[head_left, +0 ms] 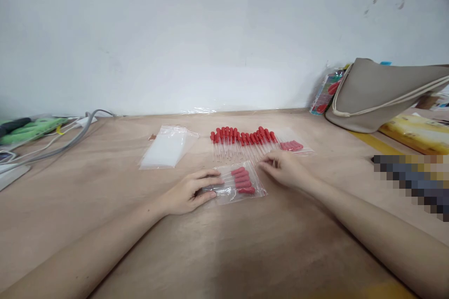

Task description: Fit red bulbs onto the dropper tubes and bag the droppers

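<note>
A clear zip bag (228, 192) holding several red-capped droppers lies flat on the table, its zip edge toward the right. My left hand (192, 190) rests on the bag's left part with its fingers apart. At the bag's upper right corner, my right hand (282, 167) has thumb and index finger pinched together by the zip edge; whether they grip it cannot be made out. Behind the bag is a row of loose red-capped droppers (242, 137). Another filled bag (292, 145) lies behind my right hand. Flat clear bags (168, 147) are stacked at the left.
Cables (75, 138) and a green object (33, 131) lie at the far left. A grey-beige bag (379, 96), a colourful packet (327, 92) and a yellow package (417, 133) stand at the right, near the wall. A blurred dark object is at the right edge.
</note>
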### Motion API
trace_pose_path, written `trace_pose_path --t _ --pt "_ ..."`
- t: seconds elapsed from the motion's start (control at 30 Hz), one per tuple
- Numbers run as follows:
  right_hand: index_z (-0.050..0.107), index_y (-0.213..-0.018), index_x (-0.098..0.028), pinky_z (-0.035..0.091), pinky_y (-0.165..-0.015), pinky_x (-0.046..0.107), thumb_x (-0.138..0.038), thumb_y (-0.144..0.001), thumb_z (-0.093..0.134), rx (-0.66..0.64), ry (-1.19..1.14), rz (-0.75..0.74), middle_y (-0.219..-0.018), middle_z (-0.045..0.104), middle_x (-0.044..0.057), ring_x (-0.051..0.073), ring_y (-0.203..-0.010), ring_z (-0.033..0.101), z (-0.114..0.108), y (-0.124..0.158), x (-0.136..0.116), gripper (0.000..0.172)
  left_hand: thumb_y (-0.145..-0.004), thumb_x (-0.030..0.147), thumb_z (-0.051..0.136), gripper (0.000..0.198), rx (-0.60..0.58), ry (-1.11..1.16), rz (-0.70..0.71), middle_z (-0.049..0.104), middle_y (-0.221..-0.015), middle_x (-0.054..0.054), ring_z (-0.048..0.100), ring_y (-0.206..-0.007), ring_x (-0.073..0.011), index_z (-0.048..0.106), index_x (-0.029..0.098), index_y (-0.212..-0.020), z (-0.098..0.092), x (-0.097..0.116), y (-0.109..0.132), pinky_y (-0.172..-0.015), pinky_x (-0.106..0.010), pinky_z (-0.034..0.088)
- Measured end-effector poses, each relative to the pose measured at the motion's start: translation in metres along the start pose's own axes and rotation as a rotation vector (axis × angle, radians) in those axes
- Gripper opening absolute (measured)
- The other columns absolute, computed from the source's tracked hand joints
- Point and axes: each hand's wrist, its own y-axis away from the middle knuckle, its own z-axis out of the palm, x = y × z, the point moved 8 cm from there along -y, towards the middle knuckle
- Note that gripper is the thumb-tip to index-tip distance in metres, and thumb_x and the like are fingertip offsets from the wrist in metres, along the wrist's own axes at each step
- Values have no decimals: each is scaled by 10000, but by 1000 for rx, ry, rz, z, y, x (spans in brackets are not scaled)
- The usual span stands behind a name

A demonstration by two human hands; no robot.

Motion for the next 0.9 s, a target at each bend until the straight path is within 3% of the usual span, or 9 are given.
trace_pose_path --t 0.1,0.2,0.33,0.43,0.53,0.73,0.9 --pt "656 -760 -182 376 -571 249 -263 -754 515 187 45 108 -715 645 28 137 -602 536 -21 -20 23 163 -887 265 444 366 -22 -47 -7 403 -1339 -86 406 -1217 -214 466 235 -1252 2 -1 1 -1009 -391 370" --pt "667 -872 -176 397 -628 273 -292 -751 515 290 121 205 -754 646 48 173 -689 563 -31 -47 43 227 -888 285 443 380 -52 -97 -33 357 -1379 -73 330 -1272 -225 442 249 -1267 4 -4 2 -1045 -421 320" --pt "636 -1034 -120 417 -724 317 -372 -747 521 313 175 345 -868 644 109 224 -824 576 -25 -77 62 398 -891 306 439 388 -54 -112 -44 351 -1388 -70 323 -1276 -226 431 253 -1275 3 -4 2 -1055 -432 303" --pt "673 -913 -133 420 -735 307 -334 -745 525 288 155 380 -856 642 106 214 -825 577 -15 -88 66 301 -899 313 423 411 -69 -135 -39 339 -1400 -69 319 -1281 -225 399 258 -1306 3 -2 2 -1060 -438 292" --pt "664 -820 -163 421 -710 299 -303 -742 519 316 139 393 -867 635 91 200 -802 574 -14 -87 65 216 -903 321 413 443 -95 -171 -31 326 -1409 -74 308 -1287 -235 354 262 -1338 4 -1 1 -1054 -455 294" --pt "564 -840 -177 418 -669 315 -322 -762 497 447 -14 397 -795 632 57 177 -699 559 -33 -75 62 177 -900 307 423 461 -94 -194 -4 335 -1404 -73 330 -1271 -243 331 270 -1351 4 -2 1 -1042 -462 307" --pt "461 -890 -184 431 -541 257 -393 -767 514 581 -450 296 -744 589 28 128 -600 553 -51 -44 55 248 -887 283 451 458 -58 -140 5 316 -1417 -81 315 -1288 -247 365 254 -1336 3 0 1 -1044 -464 310"
